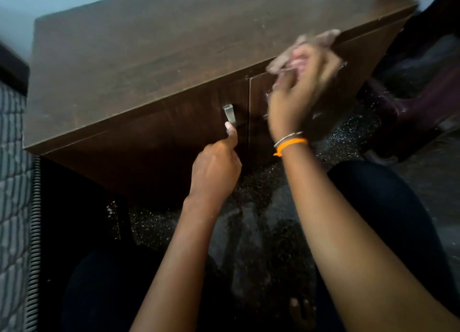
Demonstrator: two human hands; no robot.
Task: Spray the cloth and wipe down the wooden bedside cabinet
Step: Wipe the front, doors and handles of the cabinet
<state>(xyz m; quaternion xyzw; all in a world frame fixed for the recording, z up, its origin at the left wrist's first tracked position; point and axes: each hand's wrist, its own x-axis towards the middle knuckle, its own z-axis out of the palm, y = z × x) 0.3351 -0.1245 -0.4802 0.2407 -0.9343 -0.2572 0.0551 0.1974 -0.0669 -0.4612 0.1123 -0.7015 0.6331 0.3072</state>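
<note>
right hand [298, 87] bunches cloth [306, 50] at right door's top edge; left hand [216, 167] pinches door handle [230, 115]. wipe along grain, keeping the door steadied.

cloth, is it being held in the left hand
No, the cloth is in the right hand against the cabinet front, while the left hand holds the door handle.

Single head-worn wide-angle view, looking forward and steeply down from close above the wooden cabinet [154, 65]. Cabinet top filling 12 o'clock, floor [261, 232] and knees toward 6 o'clock, mattress edge [15, 182] at 9 o'clock. Edges bowed by the lens.
</note>
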